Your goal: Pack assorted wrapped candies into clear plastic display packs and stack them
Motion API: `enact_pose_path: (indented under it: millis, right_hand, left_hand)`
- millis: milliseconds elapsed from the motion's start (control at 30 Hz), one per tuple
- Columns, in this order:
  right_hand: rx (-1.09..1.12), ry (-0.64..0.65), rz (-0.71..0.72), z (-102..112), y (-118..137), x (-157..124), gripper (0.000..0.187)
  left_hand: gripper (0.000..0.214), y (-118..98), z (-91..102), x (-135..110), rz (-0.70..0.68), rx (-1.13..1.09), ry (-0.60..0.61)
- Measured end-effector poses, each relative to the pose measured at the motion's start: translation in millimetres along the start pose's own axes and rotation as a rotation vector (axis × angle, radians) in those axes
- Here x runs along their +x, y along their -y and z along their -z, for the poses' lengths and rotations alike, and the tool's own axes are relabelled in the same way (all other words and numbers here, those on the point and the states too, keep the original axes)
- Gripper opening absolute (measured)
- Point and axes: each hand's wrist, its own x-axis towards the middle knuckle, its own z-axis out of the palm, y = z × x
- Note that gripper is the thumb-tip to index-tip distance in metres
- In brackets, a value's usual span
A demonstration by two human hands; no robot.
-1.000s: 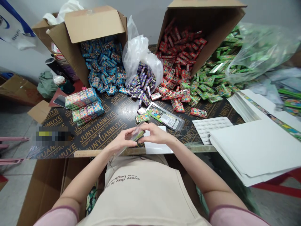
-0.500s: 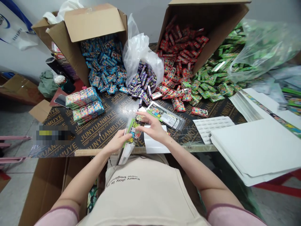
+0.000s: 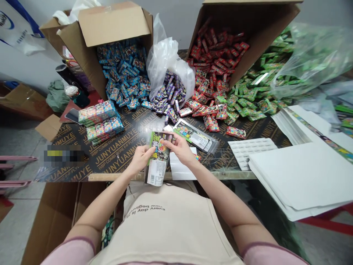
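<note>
Between both hands I hold a printed plastic packaging bag (image 3: pixel 158 162), dark with green and white print, upright over the table's front edge. My left hand (image 3: pixel 141 158) is closed on its left side, thumb on the front. My right hand (image 3: pixel 179 147) pinches its upper right part, thumb on the printed face. Just beyond, a similar printed bag (image 3: pixel 194 135) lies flat on the table. A white sheet (image 3: pixel 180 169) lies beside my right wrist, partly hidden by it.
Behind are heaps of small packets: blue (image 3: pixel 125 73), purple (image 3: pixel 172 92), red (image 3: pixel 217 70) and green (image 3: pixel 253 99). Stacked colourful packs (image 3: pixel 100 119) stand left. To the right lie a sticker sheet (image 3: pixel 250 151) and white card sheets (image 3: pixel 300 173). Cardboard boxes (image 3: pixel 116 24) stand behind.
The bag has turned so that its printed front faces me. My right hand has gone from open fingers near its top to pinching its right side.
</note>
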Motion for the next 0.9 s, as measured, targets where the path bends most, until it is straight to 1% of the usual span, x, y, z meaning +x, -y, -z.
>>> enact_pose_path:
  millis: [67, 100, 133, 167, 233, 300, 400, 467, 533, 600, 667, 733, 833, 900]
  right_hand:
    - [0.053, 0.200, -0.117, 0.9, -5.3, -3.0, 0.059]
    - [0.046, 0.291, -0.159, 1.9, -9.4, -5.1, 0.058]
    - [0.021, 0.346, -0.183, 3.5, -14.0, -7.3, 0.053]
    - [-0.014, 0.351, -0.188, 5.6, -18.5, -9.2, 0.046]
    - [-0.097, 0.261, -0.165, 11.6, -25.7, -11.7, 0.036]
    - [-0.163, 0.165, -0.137, 18.9, -28.7, -11.5, 0.032]
    - [-0.152, 0.127, -0.073, 27.7, -26.2, -6.9, 0.039]
    - [-0.102, 0.056, 0.008, 29.2, -23.1, -3.1, 0.041]
    - [-0.090, -0.082, 0.104, 27.0, -21.4, -0.5, 0.034]
    - [-0.133, -0.178, 0.169, 22.1, -21.5, -0.1, 0.030]
    - [-0.172, -0.189, 0.204, 16.4, -21.5, -1.3, 0.034]
    - [-0.145, -0.193, 0.216, 10.6, -18.8, -2.8, 0.043]
    - [-0.016, -0.276, 0.198, 0.9, -8.1, -3.6, 0.051]
    - [0.065, -0.318, 0.173, -7.0, 0.4, -3.7, 0.052]
  left_hand:
    - [0.042, 3.5, 1.6, 6.3, -0.020, -0.070, -0.086]
    - [0.041, 5.7, 2.0, 9.5, -0.034, -0.112, -0.123]
    - [0.041, 8.0, 1.9, 12.2, -0.046, -0.153, -0.144]
    - [0.040, 10.3, 1.5, 14.3, -0.049, -0.191, -0.145]
    - [0.039, 14.7, -0.1, 16.2, -0.010, -0.237, -0.074]
    - [0.043, 18.3, -1.7, 15.0, 0.055, -0.252, 0.039]
    - [0.047, 22.2, -3.3, 11.3, 0.113, -0.272, 0.170]
    - [0.043, 23.3, -5.2, 10.3, 0.103, -0.265, 0.204]
    - [0.040, 22.3, -8.3, 11.3, 0.063, -0.240, 0.210]
    - [0.042, 19.2, -12.2, 13.8, 0.003, -0.257, 0.162]
    - [0.043, 15.6, -16.3, 16.2, -0.058, -0.303, 0.084]
    - [0.040, 13.5, -20.6, 16.5, -0.093, -0.329, 0.037]
    - [0.033, 13.4, -29.3, 11.4, -0.080, -0.339, 0.074]
    - [0.034, 11.9, -36.5, 5.9, -0.052, -0.415, 0.044]
